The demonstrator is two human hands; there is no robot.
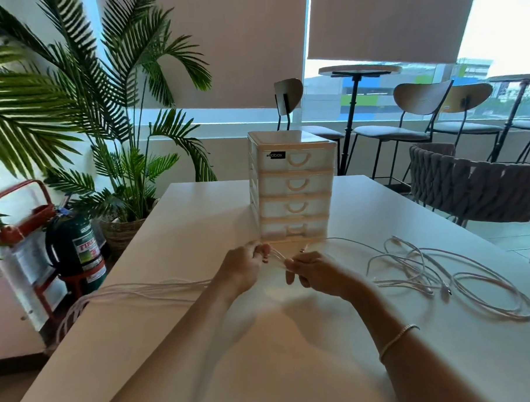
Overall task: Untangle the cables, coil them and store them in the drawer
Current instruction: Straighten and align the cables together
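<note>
The white desk [282,338] runs from the near edge to a far edge behind the drawer unit [290,186]. Its left edge slants toward the palm plant [79,101] and the fire extinguisher [73,247]. Bare desk surface lies in front of both hands. The drawer unit stands upright near the far edge, all four drawers closed. The left hand [245,267] grips a bundle of white cable strands [150,290] that trail left across the desk and hang over its left edge. The right hand [312,272] pinches the same strands just beside the left hand, directly in front of the drawer unit. A loose cable tangle [455,276] lies on the desk right of the right hand, apart from it.
</note>
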